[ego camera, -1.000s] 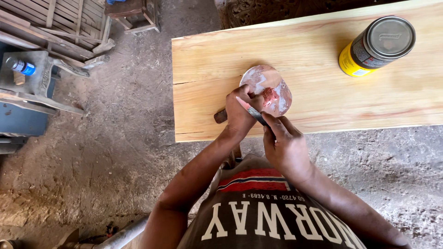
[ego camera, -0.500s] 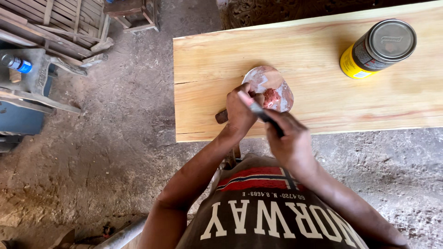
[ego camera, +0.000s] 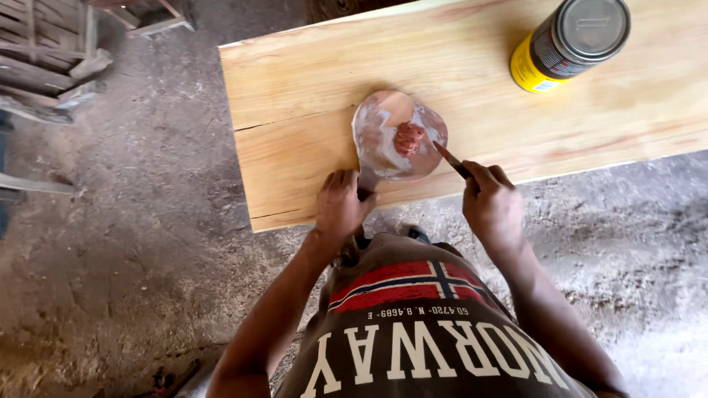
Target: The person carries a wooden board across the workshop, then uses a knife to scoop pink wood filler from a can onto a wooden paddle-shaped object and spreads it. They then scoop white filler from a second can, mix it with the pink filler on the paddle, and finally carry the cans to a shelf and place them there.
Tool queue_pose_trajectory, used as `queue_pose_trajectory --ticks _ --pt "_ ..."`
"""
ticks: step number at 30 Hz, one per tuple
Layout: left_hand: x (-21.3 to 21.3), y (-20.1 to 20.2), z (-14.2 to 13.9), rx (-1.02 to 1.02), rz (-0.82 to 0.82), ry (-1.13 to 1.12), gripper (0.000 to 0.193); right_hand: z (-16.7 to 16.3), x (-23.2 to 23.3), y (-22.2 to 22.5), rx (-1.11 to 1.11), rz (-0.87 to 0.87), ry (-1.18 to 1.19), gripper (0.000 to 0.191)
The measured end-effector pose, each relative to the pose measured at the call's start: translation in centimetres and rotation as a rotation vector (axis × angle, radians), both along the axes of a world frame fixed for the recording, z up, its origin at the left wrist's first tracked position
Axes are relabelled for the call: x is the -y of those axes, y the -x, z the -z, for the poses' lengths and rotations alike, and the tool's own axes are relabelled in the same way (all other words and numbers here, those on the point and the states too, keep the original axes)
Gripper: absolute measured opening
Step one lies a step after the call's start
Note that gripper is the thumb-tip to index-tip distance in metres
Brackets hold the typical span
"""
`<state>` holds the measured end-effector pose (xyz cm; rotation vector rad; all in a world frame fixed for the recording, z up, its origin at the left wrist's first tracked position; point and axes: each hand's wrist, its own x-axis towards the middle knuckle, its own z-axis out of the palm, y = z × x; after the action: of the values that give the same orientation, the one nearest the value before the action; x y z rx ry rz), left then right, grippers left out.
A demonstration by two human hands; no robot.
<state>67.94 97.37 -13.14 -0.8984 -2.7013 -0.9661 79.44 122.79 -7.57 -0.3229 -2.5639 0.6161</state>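
Note:
A pale wooden board lies across the view. On its near edge rests a round paddle-shaped mixing plate smeared with whitish paste, with a reddish-brown lump of filler in its middle. My left hand grips the plate's short handle at the board's edge. My right hand holds a small putty knife, its blade tip pointing at the right rim of the plate, just short of the lump.
A cylindrical can with a yellow and dark wrapper and a grey metal lid stands on the board at the upper right. Dusty concrete floor surrounds the board. Stacked wooden slats lie at the upper left.
My hands have come apart. The knife has drawn back from the plate's centre to its right rim, uncovering the reddish lump. My left hand has slid down onto the handle.

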Motion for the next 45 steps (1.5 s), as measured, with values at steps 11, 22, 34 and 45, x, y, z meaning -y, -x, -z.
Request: queue_pose_trajectory --ticks 11,22,34,45 --pt "-1.1 -1.3 -0.8 0.032 -0.033 -0.070 0.039 1.6 0.1 0.0 0.158 -0.058 -0.031 0.024" --pt "-1.8 -2.1 -0.5 0.060 -0.036 -0.127 0.038 2.5 -0.3 -0.3 0.155 0.046 0.006 0.022" --pt "-1.7 -1.3 -1.3 0.045 0.056 -0.107 0.035 0.8 -1.4 1.5 0.057 0.012 0.025 0.018" --pt "-0.9 -0.9 -1.0 0.002 0.092 -0.114 0.044 1.9 -2.3 2.1 0.215 -0.048 -0.270 0.027"
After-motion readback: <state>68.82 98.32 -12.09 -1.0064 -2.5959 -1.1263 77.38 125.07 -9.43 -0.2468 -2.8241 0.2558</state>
